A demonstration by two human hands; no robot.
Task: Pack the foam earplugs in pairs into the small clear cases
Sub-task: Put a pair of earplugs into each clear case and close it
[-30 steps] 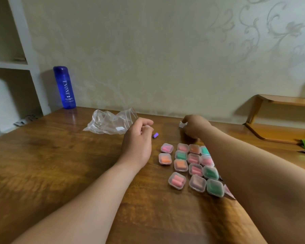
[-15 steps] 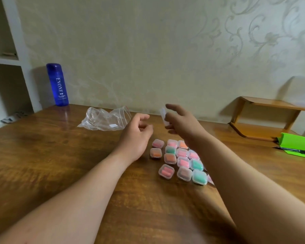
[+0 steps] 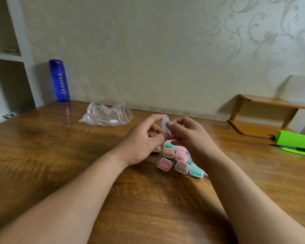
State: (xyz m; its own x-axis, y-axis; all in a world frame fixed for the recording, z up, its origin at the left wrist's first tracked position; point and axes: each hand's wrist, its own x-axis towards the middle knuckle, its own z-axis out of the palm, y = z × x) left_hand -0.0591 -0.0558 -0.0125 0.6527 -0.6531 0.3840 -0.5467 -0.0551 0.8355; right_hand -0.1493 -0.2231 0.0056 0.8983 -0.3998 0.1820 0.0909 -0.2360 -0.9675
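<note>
A small clear case (image 3: 165,125) is held upright above the table between both hands. My right hand (image 3: 188,137) pinches it from the right, and the thumb and fingertips of my left hand (image 3: 143,140) touch its left side. I cannot tell whether anything is inside the case or in my left palm. Just below the hands, several shut cases (image 3: 180,160) with pink, orange and green earplugs lie in a tight cluster on the wooden table (image 3: 60,155); my hands hide part of the cluster.
A crumpled clear zip bag (image 3: 106,115) lies behind the hands. A blue bottle (image 3: 59,80) stands at the back left by the wall. At the right are a wooden shelf (image 3: 264,118), a green holder (image 3: 295,140) and a black pen (image 3: 292,148).
My right hand lifted the clear case from the back of the table and brought it to the middle. My left hand rose to meet it, and both now hold the case together.
</note>
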